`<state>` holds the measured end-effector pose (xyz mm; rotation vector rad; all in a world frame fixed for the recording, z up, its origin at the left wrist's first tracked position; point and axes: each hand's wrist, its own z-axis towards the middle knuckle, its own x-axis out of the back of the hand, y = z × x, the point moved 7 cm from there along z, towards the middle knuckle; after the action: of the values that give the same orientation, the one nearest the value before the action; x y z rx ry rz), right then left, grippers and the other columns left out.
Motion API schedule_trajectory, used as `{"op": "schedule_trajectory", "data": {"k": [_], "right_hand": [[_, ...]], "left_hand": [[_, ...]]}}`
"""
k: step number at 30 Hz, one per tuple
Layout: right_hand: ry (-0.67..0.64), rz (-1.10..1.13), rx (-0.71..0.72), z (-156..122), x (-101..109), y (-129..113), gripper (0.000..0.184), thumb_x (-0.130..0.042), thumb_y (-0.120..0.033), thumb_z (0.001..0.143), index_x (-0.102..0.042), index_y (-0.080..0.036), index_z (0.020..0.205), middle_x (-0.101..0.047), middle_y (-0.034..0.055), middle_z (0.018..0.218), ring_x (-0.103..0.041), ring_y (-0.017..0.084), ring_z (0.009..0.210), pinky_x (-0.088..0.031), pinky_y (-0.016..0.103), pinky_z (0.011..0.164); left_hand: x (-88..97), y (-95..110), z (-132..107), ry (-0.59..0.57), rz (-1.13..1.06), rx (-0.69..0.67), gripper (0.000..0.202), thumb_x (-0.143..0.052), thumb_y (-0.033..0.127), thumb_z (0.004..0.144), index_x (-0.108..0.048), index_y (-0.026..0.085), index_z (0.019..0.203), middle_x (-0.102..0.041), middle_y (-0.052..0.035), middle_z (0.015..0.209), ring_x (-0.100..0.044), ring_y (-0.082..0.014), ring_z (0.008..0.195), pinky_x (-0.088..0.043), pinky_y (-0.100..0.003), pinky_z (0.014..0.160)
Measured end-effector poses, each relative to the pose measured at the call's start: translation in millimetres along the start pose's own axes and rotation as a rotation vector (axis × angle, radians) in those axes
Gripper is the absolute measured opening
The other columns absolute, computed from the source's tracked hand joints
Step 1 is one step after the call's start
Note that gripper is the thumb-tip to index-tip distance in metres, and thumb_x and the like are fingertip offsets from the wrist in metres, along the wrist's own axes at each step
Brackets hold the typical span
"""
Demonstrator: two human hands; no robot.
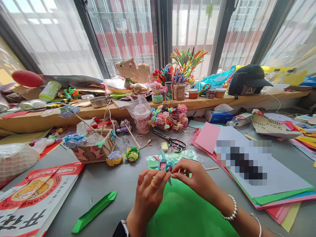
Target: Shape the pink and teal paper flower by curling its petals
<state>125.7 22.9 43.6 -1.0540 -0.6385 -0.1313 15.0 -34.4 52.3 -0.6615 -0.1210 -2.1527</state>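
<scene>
My left hand (148,194) and my right hand (195,179) meet over a green paper sheet (187,210) at the front of the grey table (116,181). Both pinch a small folded paper flower (165,164) in teal and pink, with pointed petals. The left hand wears a gold ring and a dark watch. The right wrist carries a pearl bracelet and a thin bangle. The fingertips hide the flower's lower part.
A folded green paper strip (95,210) lies front left beside a red-and-white printed bag (37,197). Scissors (176,144), a basket (95,149) of paper flowers and loose paper balls sit behind. A stack of coloured sheets (266,184) lies right. The window ledge (197,102) is cluttered.
</scene>
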Motion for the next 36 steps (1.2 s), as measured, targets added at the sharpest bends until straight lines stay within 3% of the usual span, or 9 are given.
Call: {"op": "schedule_trajectory", "data": {"k": [6, 10, 21, 29, 36], "right_hand": [[0.027, -0.052, 0.031, -2, -1, 1, 0.011, -0.06, -0.02, 0.079, -0.07, -0.018, 0.082, -0.066, 0.0024, 0.073, -0.058, 0.013, 0.066, -0.043, 0.023, 0.062], [0.009, -0.102, 0.06, -1, -2, 2, 0.01, -0.06, -0.019, 0.078, -0.07, -0.018, 0.08, -0.064, 0.0019, 0.069, -0.057, 0.012, 0.062, -0.043, 0.022, 0.058], [0.077, -0.255, 0.202, -4, -3, -6, 0.017, -0.051, -0.023, 0.084, -0.064, -0.017, 0.076, -0.062, 0.0035, 0.07, -0.057, 0.015, 0.065, -0.043, 0.024, 0.058], [0.07, -0.193, 0.154, -3, -1, -2, 0.012, -0.054, -0.02, 0.082, -0.064, -0.018, 0.077, -0.062, 0.0028, 0.073, -0.058, 0.014, 0.067, -0.043, 0.025, 0.06], [0.055, -0.099, 0.052, -1, -1, 4, 0.016, -0.055, -0.025, 0.082, -0.066, -0.019, 0.072, -0.063, 0.0009, 0.069, -0.056, 0.012, 0.061, -0.042, 0.022, 0.056]], "left_hand": [[-0.4, 0, -1, 0.005, 0.004, -0.007, 0.014, -0.055, 0.005, 0.078, -0.064, 0.013, 0.086, -0.067, -0.0037, 0.072, -0.056, -0.0155, 0.069, -0.037, -0.033, 0.071], [-1.4, 1, -1, 0.008, 0.013, -0.013, 0.013, -0.054, 0.006, 0.078, -0.063, 0.013, 0.085, -0.066, -0.0033, 0.072, -0.055, -0.015, 0.068, -0.037, -0.033, 0.07], [-4.0, -11, 1, -0.026, -0.045, 0.144, 0.011, -0.058, 0.013, 0.078, -0.063, 0.02, 0.084, -0.063, -0.0015, 0.073, -0.054, -0.0146, 0.068, -0.037, -0.03, 0.069], [-12.6, -17, -7, -0.05, -0.132, 0.194, 0.014, -0.055, 0.011, 0.079, -0.063, 0.02, 0.087, -0.063, -0.0023, 0.074, -0.052, -0.0159, 0.071, -0.037, -0.031, 0.069], [-9.2, -12, -1, -0.061, -0.114, 0.135, 0.017, -0.054, 0.006, 0.077, -0.062, 0.019, 0.085, -0.064, -0.0013, 0.071, -0.054, -0.0143, 0.067, -0.039, -0.029, 0.067]]}}
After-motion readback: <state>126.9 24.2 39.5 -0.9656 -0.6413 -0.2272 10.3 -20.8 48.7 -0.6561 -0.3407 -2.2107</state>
